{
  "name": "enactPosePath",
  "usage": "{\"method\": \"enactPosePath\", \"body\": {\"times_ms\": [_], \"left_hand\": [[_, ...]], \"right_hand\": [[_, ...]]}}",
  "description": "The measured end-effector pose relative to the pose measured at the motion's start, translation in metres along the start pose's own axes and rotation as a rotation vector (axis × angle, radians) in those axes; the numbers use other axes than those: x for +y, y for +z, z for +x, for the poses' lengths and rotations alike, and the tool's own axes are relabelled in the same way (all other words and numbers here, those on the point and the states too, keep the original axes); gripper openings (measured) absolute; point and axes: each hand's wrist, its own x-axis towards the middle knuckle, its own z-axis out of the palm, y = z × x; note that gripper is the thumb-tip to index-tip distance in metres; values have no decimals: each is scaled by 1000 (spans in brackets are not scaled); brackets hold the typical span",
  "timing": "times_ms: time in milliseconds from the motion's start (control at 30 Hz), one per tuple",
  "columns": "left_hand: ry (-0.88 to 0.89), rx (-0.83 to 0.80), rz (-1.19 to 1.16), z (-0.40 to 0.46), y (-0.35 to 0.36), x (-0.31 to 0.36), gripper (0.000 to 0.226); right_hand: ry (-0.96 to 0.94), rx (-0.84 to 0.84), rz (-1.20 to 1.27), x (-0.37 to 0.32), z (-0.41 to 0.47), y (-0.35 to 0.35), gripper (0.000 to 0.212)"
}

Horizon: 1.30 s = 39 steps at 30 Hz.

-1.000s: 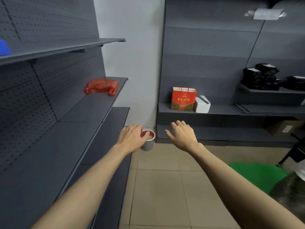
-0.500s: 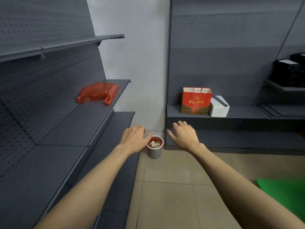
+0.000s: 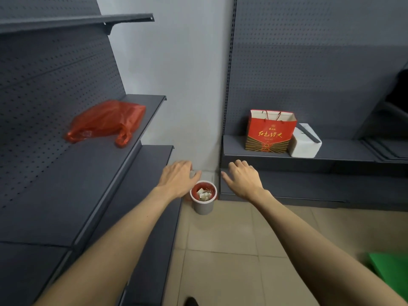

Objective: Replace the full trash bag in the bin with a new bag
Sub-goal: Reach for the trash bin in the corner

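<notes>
Small grey bin stands on the tiled floor in the corner between two shelving units, lined with a red bag holding paper scraps. Left hand and right hand are extended above it, either side, each grip relaxed and empty. A loose red plastic bag lies on the left shelf.

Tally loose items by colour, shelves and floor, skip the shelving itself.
Red: 3 - plastic bag on left shelf, gift bag on right shelf, liner in the bin
Grey: 1 - bin on the floor
White: 1 - box beside the gift bag
Green: 1 - sheet on the floor
Total: 6
</notes>
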Motion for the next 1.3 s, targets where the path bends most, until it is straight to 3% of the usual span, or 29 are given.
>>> {"method": "enactPosePath", "body": {"times_ms": [233, 500, 933, 1100, 1300], "left_hand": [[-4, 11, -3, 103, 33, -48, 45], [-8, -89, -9, 190, 87, -77, 44], [-147, -258, -7, 307, 212, -94, 43], [-175, -284, 22, 345, 284, -108, 41], [-193, -275, 109, 374, 422, -145, 38]], "right_hand": [[54, -44, 22, 6, 111, 29, 47], [98, -96, 45, 24, 193, 78, 48], [126, -236, 60, 106, 326, 195, 43], [136, -267, 48, 130, 375, 263, 40], [105, -249, 45, 148, 412, 412, 37]]}}
